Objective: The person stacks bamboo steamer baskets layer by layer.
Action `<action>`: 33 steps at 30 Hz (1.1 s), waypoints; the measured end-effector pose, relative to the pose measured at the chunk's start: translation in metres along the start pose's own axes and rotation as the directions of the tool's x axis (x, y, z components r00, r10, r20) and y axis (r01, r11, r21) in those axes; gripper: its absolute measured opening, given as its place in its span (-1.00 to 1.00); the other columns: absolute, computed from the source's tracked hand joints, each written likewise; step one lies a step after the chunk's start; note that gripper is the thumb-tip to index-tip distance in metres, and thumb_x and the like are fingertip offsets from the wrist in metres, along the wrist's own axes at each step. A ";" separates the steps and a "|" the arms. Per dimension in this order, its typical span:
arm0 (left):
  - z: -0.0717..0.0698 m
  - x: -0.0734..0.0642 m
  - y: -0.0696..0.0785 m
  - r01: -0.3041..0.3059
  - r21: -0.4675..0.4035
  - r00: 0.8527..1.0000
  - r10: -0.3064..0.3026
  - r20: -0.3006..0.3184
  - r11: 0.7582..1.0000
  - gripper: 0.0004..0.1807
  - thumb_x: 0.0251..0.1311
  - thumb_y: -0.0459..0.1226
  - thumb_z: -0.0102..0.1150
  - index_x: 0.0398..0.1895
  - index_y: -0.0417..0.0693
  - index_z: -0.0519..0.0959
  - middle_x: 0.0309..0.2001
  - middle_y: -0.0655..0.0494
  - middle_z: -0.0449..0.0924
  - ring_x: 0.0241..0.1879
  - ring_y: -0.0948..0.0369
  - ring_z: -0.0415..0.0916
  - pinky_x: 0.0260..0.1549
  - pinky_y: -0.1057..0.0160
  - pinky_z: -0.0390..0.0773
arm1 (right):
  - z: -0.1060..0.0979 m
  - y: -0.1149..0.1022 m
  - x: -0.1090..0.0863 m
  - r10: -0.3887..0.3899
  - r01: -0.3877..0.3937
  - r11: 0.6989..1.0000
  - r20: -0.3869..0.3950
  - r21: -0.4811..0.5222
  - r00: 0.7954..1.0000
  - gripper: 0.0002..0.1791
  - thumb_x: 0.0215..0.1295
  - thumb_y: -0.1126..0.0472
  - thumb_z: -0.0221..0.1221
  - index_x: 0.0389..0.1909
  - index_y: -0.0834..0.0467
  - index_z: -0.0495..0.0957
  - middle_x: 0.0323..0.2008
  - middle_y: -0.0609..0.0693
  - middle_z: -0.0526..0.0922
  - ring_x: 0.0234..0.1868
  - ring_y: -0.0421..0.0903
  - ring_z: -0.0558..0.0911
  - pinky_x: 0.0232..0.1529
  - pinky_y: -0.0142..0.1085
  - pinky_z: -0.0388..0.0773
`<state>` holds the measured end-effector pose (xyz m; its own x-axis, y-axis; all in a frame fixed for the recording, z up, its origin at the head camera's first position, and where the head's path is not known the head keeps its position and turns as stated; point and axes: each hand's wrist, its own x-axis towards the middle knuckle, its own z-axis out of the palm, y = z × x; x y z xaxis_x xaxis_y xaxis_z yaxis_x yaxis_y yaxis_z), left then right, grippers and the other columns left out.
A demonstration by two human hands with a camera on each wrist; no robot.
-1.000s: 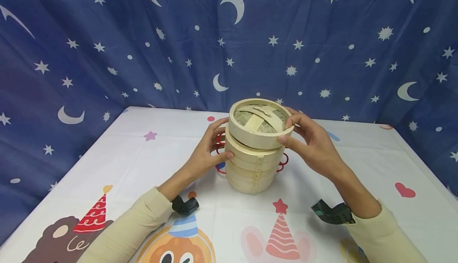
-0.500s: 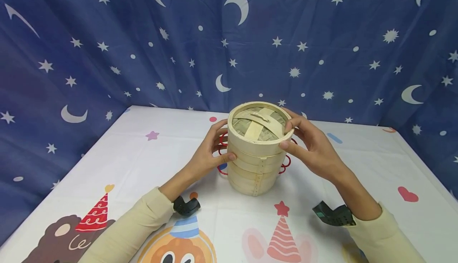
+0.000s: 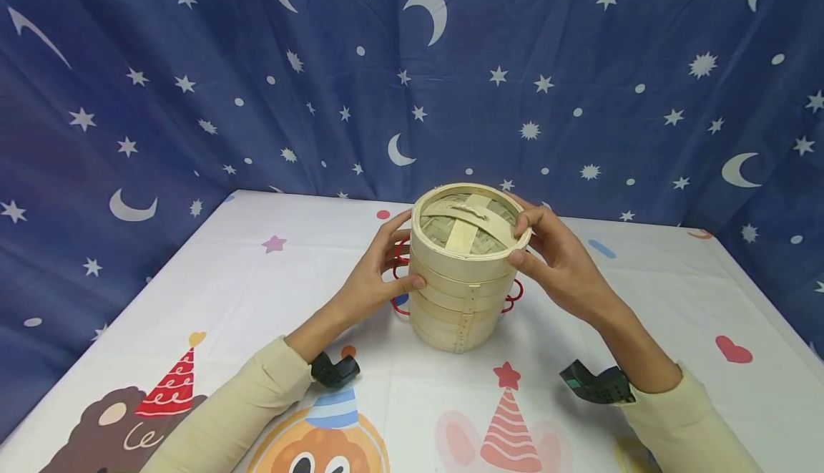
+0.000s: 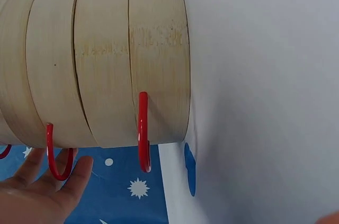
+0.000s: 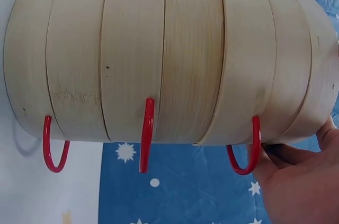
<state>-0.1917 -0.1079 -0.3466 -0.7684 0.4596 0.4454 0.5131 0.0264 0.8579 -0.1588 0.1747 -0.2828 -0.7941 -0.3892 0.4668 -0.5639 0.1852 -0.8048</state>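
A stack of round bamboo steamer baskets [image 3: 450, 315] stands upright on the table, with a woven lid [image 3: 465, 235] sitting level on top. My left hand [image 3: 373, 272] grips the stack's upper left side, thumb across the front and fingers around behind. At the lid's right rim, my right hand [image 3: 563, 269] pinches the edge between thumb and fingers. Red loop handles stick out from the sides; one red handle [image 4: 143, 134] shows in the left wrist view and another red handle [image 5: 147, 134] in the right wrist view. The baskets' insides are hidden.
A white cloth [image 3: 309, 265] printed with cartoon animals, hats and shapes covers the table. Behind it hangs a blue curtain [image 3: 322, 44] with moons and stars. Black camera mounts sit at both wrists.
One second ago the lid sat tilted with a gap beneath it; it has come down level onto the stack. My right hand has since shifted slightly along the rim; my left keeps its grip.
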 end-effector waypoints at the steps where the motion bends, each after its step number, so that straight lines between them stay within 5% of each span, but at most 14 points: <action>1: 0.000 0.000 0.000 0.000 0.003 1.000 0.000 0.000 1.000 0.05 -0.05 0.27 0.28 0.49 0.29 -0.01 0.28 -0.03 0.29 0.14 0.05 0.41 0.10 0.01 0.43 | 0.000 0.001 0.000 0.001 -0.001 1.000 -0.001 -0.003 1.000 -0.72 0.28 0.36 0.21 -0.17 0.28 0.27 0.41 0.08 0.14 0.43 0.02 0.10 0.34 -0.24 0.16; 7: -0.001 0.000 0.001 -0.004 0.015 1.000 0.004 0.007 1.000 0.03 -0.01 0.26 0.26 0.50 0.31 -0.03 0.28 -0.04 0.28 0.17 0.05 0.39 0.12 0.01 0.42 | 0.002 0.003 0.000 0.002 -0.002 1.000 -0.001 0.022 1.000 -0.72 0.33 0.31 0.17 -0.17 0.28 0.23 0.43 0.10 0.09 0.44 0.07 0.06 0.29 -0.27 0.22; 14: 0.000 -0.001 0.004 0.005 0.023 1.000 -0.005 0.007 1.000 0.00 0.02 0.25 0.26 0.49 0.37 -0.04 0.26 -0.01 0.29 0.16 0.08 0.40 0.12 0.03 0.40 | 0.004 0.006 0.001 0.011 -0.013 0.992 0.015 0.129 1.000 -0.70 0.45 0.08 0.03 -0.16 0.23 0.20 0.46 0.09 -0.01 0.40 0.18 0.10 -0.20 -0.32 0.56; 23: 0.001 -0.001 0.003 0.006 0.033 1.000 -0.007 0.005 0.999 -0.02 0.05 0.23 0.25 0.50 0.36 -0.03 0.26 -0.01 0.30 0.13 0.07 0.42 0.10 -0.01 0.41 | 0.005 0.005 0.002 0.014 -0.014 0.986 0.000 0.166 1.000 -0.95 0.45 0.30 -0.08 -0.19 0.15 0.23 0.45 0.10 0.03 0.38 0.13 0.13 -0.21 -0.31 0.54; 33: 0.001 0.000 0.003 0.007 0.015 1.000 -0.007 0.007 1.000 0.06 0.04 0.17 0.31 0.51 0.15 -0.05 0.27 -0.12 0.28 0.14 0.00 0.41 0.09 -0.04 0.41 | 0.003 0.003 0.005 -0.007 0.007 0.984 -0.003 0.179 1.000 -0.92 0.47 0.30 -0.11 -0.22 0.25 0.27 0.43 0.16 0.08 0.41 0.17 0.08 0.18 -0.38 0.32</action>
<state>-0.1900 -0.1063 -0.3444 -0.7692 0.4652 0.4380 0.5136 0.0424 0.8570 -0.1637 0.1706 -0.2843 -0.7909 -0.3878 0.4735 -0.5199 0.0176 -0.8540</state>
